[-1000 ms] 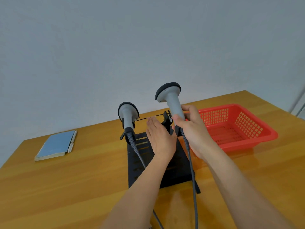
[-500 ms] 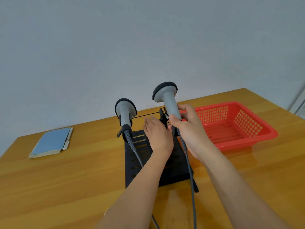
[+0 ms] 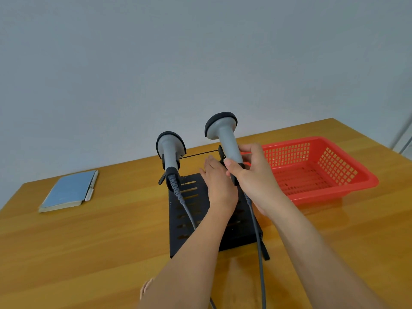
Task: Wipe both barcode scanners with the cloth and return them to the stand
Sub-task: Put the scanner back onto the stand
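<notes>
Right hand (image 3: 256, 177) grips one scanner (image 3: 225, 139) over the stand (image 3: 189, 210); left hand (image 3: 219, 186) rests flat there, fingers straight. Other scanner (image 3: 170, 150) docked left of it. Red basket (image 3: 361, 175) right of the stand holds nothing visible.

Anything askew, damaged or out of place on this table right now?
One thing: the right scanner leans in the right hand above the stand, while the left scanner sits upright in its holder. The left hand rests flat on the stand. No cloth is visible. Nothing looks spilled or damaged.
</notes>
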